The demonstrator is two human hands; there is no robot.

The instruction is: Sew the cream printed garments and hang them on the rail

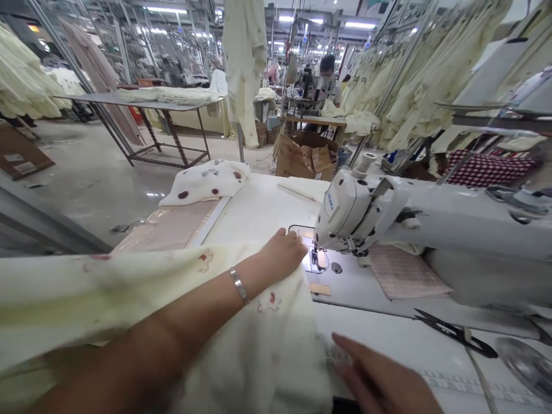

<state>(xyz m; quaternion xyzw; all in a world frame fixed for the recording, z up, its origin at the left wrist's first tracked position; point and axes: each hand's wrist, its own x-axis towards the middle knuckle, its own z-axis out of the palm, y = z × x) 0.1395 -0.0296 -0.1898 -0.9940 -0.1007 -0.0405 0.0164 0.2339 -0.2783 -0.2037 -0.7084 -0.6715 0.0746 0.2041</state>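
Cream fabric (129,287) draped over table left of sewing machine (357,213), leading edge just short of machine's presser foot (317,259). Left hand (282,253) lies palm down on that edge, fingers curled - whether pinching cloth, cannot tell. Right hand (379,379) in front of machine - blurred, fingers stretched flat, just beside fabric's right edge. Scissors (457,332) lie in front of machine's arm.
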